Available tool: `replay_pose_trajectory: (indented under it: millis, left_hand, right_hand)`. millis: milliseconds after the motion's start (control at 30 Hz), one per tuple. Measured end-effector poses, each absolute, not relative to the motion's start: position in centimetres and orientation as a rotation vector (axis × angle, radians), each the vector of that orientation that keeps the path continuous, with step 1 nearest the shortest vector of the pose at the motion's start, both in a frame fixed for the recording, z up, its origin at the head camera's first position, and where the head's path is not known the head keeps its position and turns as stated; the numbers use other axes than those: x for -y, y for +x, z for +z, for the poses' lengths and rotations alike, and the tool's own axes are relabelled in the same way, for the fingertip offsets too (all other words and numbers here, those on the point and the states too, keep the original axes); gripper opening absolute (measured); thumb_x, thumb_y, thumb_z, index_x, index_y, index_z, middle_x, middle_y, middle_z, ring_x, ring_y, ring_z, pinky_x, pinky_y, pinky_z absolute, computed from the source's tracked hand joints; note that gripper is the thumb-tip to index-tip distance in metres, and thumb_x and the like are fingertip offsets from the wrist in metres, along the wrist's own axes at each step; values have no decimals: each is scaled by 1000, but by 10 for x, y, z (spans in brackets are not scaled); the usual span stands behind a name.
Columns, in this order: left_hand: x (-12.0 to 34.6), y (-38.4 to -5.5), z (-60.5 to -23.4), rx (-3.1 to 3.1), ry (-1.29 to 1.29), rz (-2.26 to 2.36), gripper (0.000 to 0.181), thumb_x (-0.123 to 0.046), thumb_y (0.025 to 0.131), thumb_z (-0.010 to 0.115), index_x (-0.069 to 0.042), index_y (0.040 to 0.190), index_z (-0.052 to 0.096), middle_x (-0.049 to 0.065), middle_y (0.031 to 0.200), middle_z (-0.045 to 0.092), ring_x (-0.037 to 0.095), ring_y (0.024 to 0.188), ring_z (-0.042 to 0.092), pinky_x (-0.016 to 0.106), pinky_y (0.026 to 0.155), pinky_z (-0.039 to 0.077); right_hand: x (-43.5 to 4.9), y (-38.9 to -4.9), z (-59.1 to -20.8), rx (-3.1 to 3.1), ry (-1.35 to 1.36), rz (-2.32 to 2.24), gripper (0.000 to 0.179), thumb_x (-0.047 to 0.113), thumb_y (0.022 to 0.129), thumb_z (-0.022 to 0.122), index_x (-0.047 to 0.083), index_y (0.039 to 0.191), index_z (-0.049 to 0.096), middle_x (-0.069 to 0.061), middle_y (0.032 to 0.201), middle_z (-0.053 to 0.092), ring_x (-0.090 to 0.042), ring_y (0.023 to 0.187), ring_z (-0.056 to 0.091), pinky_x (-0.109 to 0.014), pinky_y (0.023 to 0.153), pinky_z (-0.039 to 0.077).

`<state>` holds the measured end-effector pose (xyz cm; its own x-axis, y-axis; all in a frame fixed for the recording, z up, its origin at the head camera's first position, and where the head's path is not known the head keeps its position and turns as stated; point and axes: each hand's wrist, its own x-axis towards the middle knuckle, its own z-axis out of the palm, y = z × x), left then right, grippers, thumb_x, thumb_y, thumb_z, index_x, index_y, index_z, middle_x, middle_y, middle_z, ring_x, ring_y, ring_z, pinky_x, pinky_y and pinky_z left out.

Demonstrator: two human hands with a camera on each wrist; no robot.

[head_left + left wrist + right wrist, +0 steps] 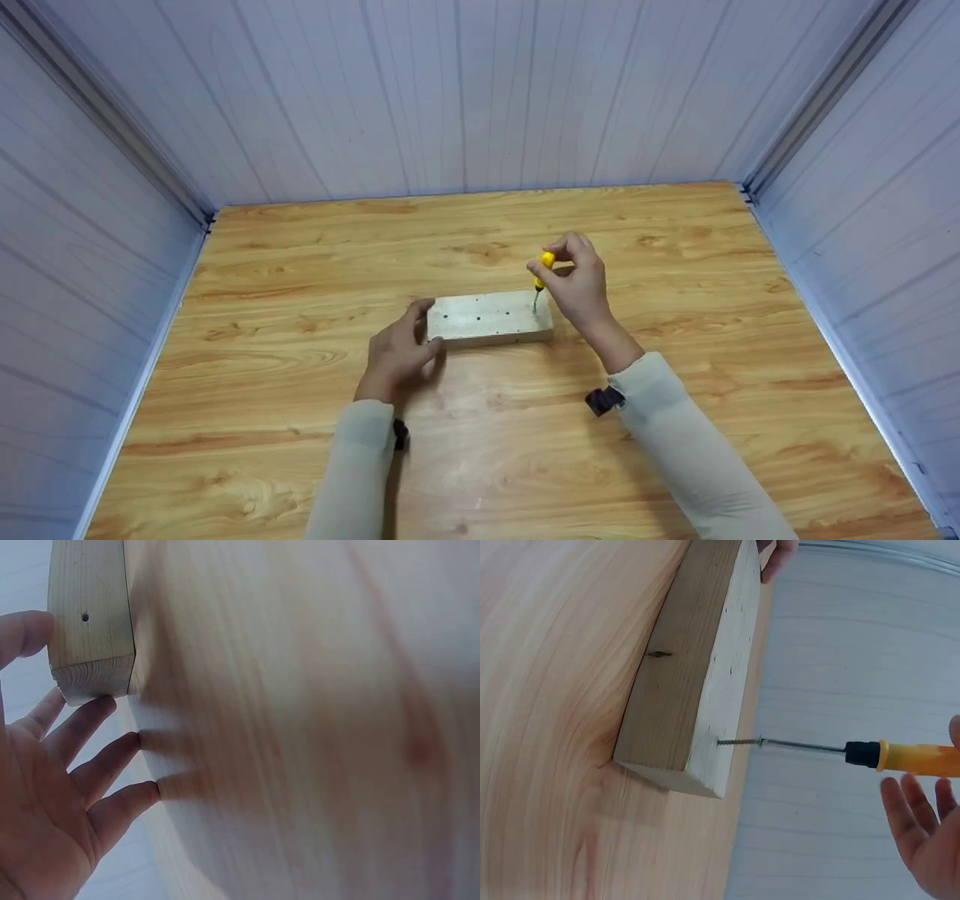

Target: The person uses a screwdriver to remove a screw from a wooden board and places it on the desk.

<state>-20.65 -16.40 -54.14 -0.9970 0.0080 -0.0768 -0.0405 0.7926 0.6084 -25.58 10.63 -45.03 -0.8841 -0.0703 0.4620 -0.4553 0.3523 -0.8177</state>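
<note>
A pale wooden block point(487, 318) with several small dark holes lies on the table. At its left end my left hand point(397, 350) grips it, thumb by the near corner and a finger by the far one; the other fingertips point(127, 802) spread onto the tabletop in the left wrist view. Between thumb and fingers my right hand point(583, 291) pinches the yellow handle of a screwdriver point(547, 261) above the block's right end. The right wrist view shows the screwdriver's tip at the head of a screw point(739, 742), which stands partly out of the block's top face.
The wood-grain table point(300, 420) spreads around the block on all sides. Pale panelled walls close it in at the back point(465, 97), the left point(82, 247) and the right point(877, 240). Both forearms, in light sleeves point(697, 450), reach in from the near edge.
</note>
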Motion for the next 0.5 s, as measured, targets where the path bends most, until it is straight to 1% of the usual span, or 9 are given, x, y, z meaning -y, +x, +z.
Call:
replay_pose_trajectory:
  millis: [100, 133, 200, 267, 333, 367, 433, 500]
  left_hand:
    - [164, -207, -541, -2894, -47, 985, 58, -46, 73, 56, -40, 127, 35, -8, 129, 47, 18, 115, 47, 40, 91, 36]
    - [164, -207, -540, -2892, -53, 985, 58, -46, 73, 56, -40, 127, 35, -8, 129, 47, 18, 115, 47, 40, 92, 36]
    - [163, -208, -539, -2886, -72, 983, 58, -47, 73, 56, -41, 126, 34, -9, 129, 47, 18, 116, 47, 40, 92, 35]
    - [163, -209, -539, -2883, -80, 983, 58, -47, 72, 56, -42, 126, 34, -8, 129, 47, 18, 116, 47, 40, 93, 35]
    - [162, -209, -539, -2875, -80, 989, 58, -47, 73, 56, -42, 126, 34, -8, 129, 47, 18, 117, 46, 41, 94, 34]
    - [162, -209, -539, -2874, -81, 989, 58, -47, 73, 56, -43, 126, 34, -8, 129, 47, 19, 117, 46, 41, 94, 34]
    - [163, -208, -539, -2873, -67, 989, 58, -47, 74, 56, -43, 127, 33, -7, 129, 47, 19, 117, 46, 41, 94, 34]
    - [163, -207, -540, -2874, -63, 988, 58, -46, 74, 56, -43, 127, 33, -6, 129, 48, 19, 117, 46, 41, 94, 35]
  right_hand:
    - [-101, -252, -447, 2214, 414, 1543, 22, 26, 74, 68, 11, 87, 58, -3, 87, 58, -12, 77, 59, -22, 63, 50]
    - [-99, -252, -446, 2192, 410, 1564, 22, 26, 73, 68, 12, 88, 60, -5, 86, 60, -12, 76, 59, -22, 62, 51]
    - [-98, -250, -441, 2169, 433, 1621, 21, 21, 74, 68, 10, 91, 62, -9, 86, 61, -15, 76, 61, -24, 63, 51]
    - [-101, -253, -441, 2182, 495, 1688, 20, 19, 75, 67, 9, 92, 63, -11, 87, 62, -16, 78, 61, -23, 62, 51]
    - [-104, -253, -434, 2227, 556, 1753, 18, 10, 76, 65, 4, 93, 63, -16, 88, 61, -21, 80, 61, -23, 63, 51]
    - [-105, -254, -432, 2256, 582, 1771, 17, 7, 77, 63, 2, 93, 63, -16, 88, 61, -23, 82, 61, -23, 65, 51]
    - [-108, -257, -431, 2299, 617, 1788, 16, 5, 78, 61, 2, 94, 62, -16, 90, 61, -24, 86, 61, -23, 67, 51]
    - [-109, -261, -433, 2319, 618, 1762, 17, 6, 79, 61, 5, 95, 63, -16, 91, 62, -23, 87, 61, -23, 67, 51]
